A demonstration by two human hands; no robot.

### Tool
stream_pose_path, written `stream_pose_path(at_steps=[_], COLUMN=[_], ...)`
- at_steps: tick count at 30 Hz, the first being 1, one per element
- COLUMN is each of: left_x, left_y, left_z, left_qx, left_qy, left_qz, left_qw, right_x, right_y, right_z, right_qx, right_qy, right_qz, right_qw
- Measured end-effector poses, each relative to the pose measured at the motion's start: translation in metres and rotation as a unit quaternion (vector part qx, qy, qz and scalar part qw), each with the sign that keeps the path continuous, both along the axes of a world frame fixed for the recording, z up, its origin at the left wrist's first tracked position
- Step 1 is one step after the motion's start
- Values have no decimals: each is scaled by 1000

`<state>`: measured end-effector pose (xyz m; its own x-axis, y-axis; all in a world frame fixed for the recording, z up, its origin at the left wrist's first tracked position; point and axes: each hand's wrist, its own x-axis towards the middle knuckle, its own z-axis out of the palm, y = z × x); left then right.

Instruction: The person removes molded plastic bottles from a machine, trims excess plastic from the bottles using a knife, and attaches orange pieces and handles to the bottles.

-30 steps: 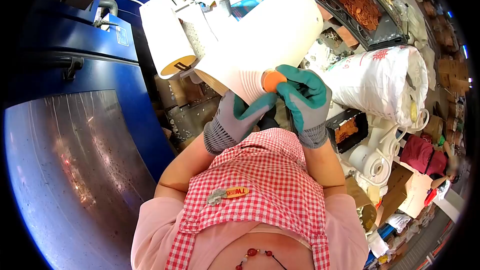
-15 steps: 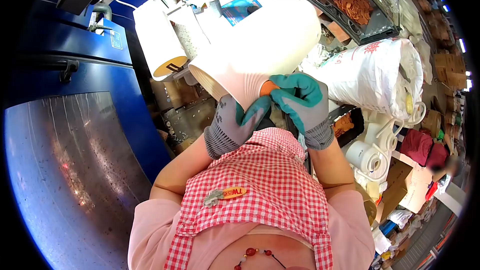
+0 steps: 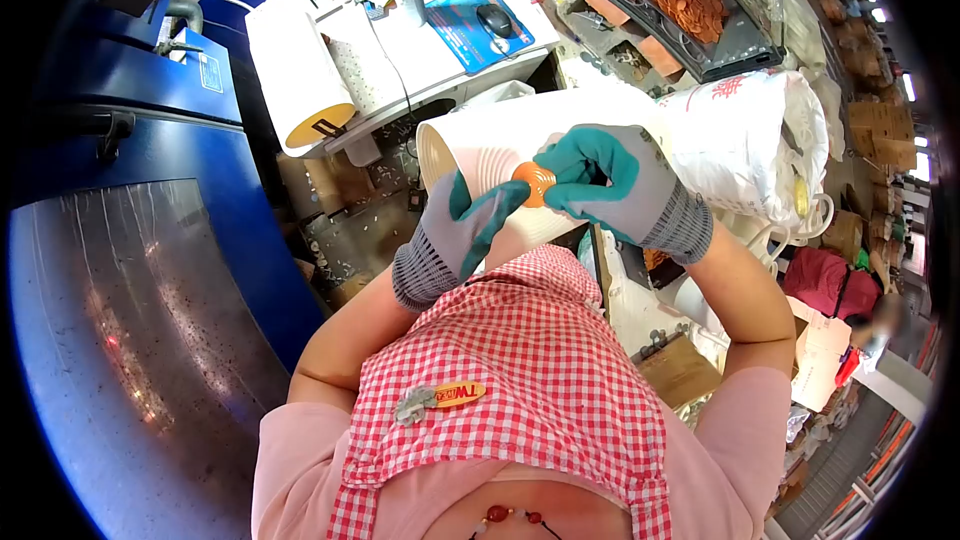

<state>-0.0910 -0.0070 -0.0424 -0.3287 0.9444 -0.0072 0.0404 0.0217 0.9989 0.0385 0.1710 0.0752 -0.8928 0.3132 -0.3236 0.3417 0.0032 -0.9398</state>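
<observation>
A large cream-white plastic vessel [image 3: 600, 115] lies on its side in front of me, its open rim facing left and ringed ridges on its near surface. Against those ridges is a small round orange plastic piece [image 3: 535, 185]. My left hand [image 3: 455, 230], in a grey and green glove, pinches the left edge of this piece between thumb and fingers. My right hand [image 3: 625, 185], gloved alike, grips the piece's right edge with its fingers curled. Whether the orange piece is fixed to the vessel I cannot tell.
On the left stands a blue machine [image 3: 225, 210] with a metal panel. Ahead, a white table [image 3: 370, 70] carries a blue mat [image 3: 455, 25], a mouse [image 3: 494, 20] and a spray can [image 3: 409, 0]. A black bin [image 3: 740, 58] with orange pieces and a white sack [image 3: 745, 140] are at right.
The vessel has swung down and to the right, uncovering the mat and mouse. The orange piece now shows a rounder face. My right hand has shifted right, my left slightly left.
</observation>
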Motion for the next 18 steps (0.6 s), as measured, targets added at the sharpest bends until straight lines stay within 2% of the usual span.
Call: stream_pose_path(at_steps=[1, 4, 5, 7, 8, 10, 13, 15, 16, 17, 18], left_x=[-2, -5, -8, -12, -15, -19, -23, -36, -33, -30, -29], left_y=[0, -3, -2, -3, -6, -7, -10, -8, -12, -15, -15], left_z=[-1, 13, 32, 31, 12, 3, 10, 33, 28, 19, 13], left_qx=[74, 24, -10, -39, 8, 57, 42, -98, -99, -7, 87], left_qy=[-20, -155, -133, -112, 24, 160, 39, -25, -30, 137, 303], left_qz=[30, 32, 31, 29, 24, 23, 28, -57, -57, -40, -19], left_qw=[997, 987, 991, 992, 999, 985, 998, 993, 993, 990, 949], right_x=[-2, -11, -12, -15, -18, -24, -28, -30, -29, -28, -28], right_y=[-2, -5, -7, -10, -16, -22, -30, -29, -29, -27, -22], right_z=[1, 8, 9, 10, 11, 14, 17, 17, 17, 16, 15], right_qx=[2, 20, 68, 120, 119, 120, 158, 178, 196, 196, 147], right_qy=[-3, -15, -38, -62, -54, -45, -61, -61, -60, -65, -64], right_qz=[3, 6, 16, 26, 1, -20, -36, -23, -11, -10, 19], right_qw=[1000, 1000, 997, 990, 991, 992, 985, 982, 979, 978, 987])
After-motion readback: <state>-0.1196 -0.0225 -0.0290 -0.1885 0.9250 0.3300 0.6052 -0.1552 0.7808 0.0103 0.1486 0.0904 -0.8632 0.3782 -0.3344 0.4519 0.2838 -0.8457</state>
